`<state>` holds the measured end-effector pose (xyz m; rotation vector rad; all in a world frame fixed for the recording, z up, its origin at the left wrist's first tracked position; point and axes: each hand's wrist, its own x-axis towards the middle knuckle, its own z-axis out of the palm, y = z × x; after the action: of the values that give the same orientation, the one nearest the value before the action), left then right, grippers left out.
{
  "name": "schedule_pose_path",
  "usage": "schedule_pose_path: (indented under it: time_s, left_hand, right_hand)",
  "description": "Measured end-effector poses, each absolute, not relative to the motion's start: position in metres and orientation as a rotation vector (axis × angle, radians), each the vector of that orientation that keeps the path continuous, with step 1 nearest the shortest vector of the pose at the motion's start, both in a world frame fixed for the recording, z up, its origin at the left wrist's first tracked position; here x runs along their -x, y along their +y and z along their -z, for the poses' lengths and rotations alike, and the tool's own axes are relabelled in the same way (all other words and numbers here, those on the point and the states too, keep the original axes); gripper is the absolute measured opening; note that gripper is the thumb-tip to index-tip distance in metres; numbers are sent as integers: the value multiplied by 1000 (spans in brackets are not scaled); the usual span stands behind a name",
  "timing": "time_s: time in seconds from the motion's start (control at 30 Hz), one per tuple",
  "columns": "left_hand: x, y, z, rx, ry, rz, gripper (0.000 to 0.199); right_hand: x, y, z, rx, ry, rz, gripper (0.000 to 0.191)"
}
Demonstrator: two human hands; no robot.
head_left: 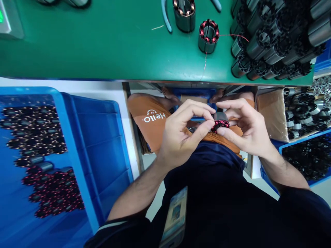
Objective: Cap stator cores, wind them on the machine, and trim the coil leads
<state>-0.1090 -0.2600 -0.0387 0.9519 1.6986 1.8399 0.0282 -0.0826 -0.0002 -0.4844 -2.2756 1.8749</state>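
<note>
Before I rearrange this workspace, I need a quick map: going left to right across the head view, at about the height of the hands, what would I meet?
Blue bin at the far left, left hand, red-wound core held between the hands, right hand, brown carton.

There, top left, a pale device (15, 26) showed a green light (1, 16); along the green surface (98, 51) lay a curved blue handle (166, 17), a blue bin (73, 151) filled the lower left, and a cardboard box (271, 112) sat right, by a blue crate (270, 179).
</note>
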Motion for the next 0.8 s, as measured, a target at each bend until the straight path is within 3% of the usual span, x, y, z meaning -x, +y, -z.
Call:
schedule_pose_path:
  time_s: [0.13, 0.3, 0.4, 0.47, 0.6, 0.7, 0.8]
  left_hand:
    - [106, -263, 63, -705, 1495, -1777, 37]
    - [116, -273, 73, -824, 1749, -1906, 36]
    - [118, -277, 53, -1271, 1910, -1904, 79]
    - [116, -278, 39, -1346, 1934, -1818, 91]
    - [110, -277, 26, -1343, 1959, -1737, 84]
    - [110, -273, 25, -1462, 2014, -1721, 79]
    - [108, -267, 24, -1512, 2092, -1729, 56]
  right_hand:
    - [-28, -79, -1, 514, -2126, -2060, 58]
    - [-27, -82, -5, 595, -2059, -2116, 64]
    - [-23, -86, -5, 566, -2073, -2164, 68]
    - [-21, -86, -6, 539, -2102, -2189, 68]
    - [-19, -82, -12, 435, -2216, -2082, 56]
    - [-19, -78, -16, 386, -2237, -1898, 31]
    - [-20, -73, -15, 426, -2179, -1802, 16]
